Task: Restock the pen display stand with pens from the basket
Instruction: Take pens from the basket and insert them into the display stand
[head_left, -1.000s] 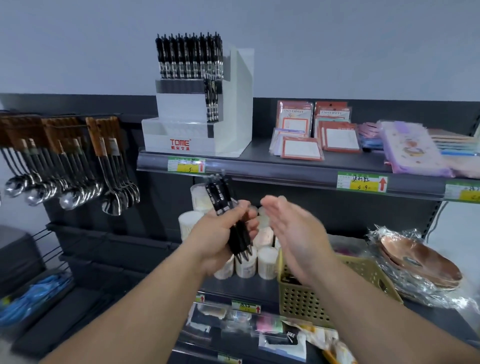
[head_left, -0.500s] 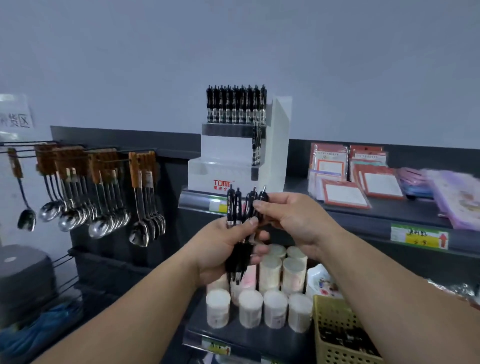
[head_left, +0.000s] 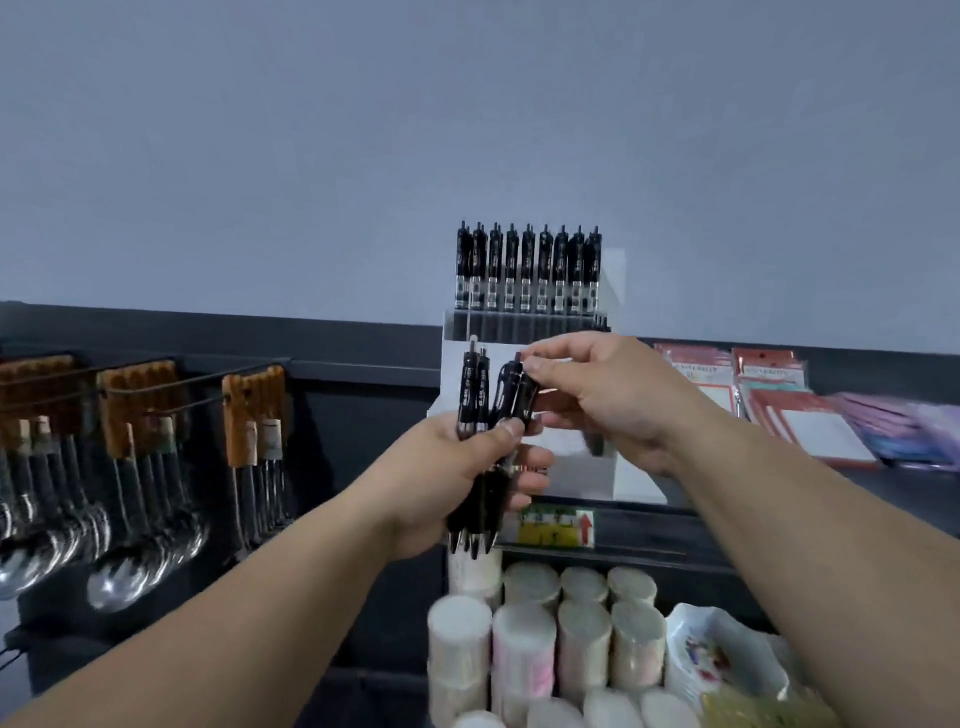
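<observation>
While the left hand (head_left: 457, 483) grips a bunch of black pens (head_left: 475, 400) upright, fingers and thumb curled round the barrels, the right hand (head_left: 597, 400) sits just beside it and pinches the top of one pen (head_left: 523, 389) on the right side of the bunch between thumb and forefinger. The pen tips poke out below the left palm and the clicker ends stand above the thumb. The two hands are close together at chest height; whether their fingers touch cannot be made out.

Directly behind the hands stands the white pen stand (head_left: 639, 483), stepped in tiers, on a dark shelf (head_left: 893, 499). Its top tier holds a row of black pens (head_left: 527, 270), all upright with clickers up and packed side by side. The lower tiers are mostly hidden by the hands and the held bunch.

A yellow and green price label (head_left: 556, 527) is fixed to the shelf edge under the stand. To the right on the same shelf lie packets of notepads (head_left: 769, 400) with red borders. Below, on the next shelf down, white wrapped rolls (head_left: 582, 639) stand in rows, with a patterned white dish (head_left: 717, 660) beside them. Well to the left, metal spoons (head_left: 145, 525) with wooden handles hang from hooks against a dark panel.
</observation>
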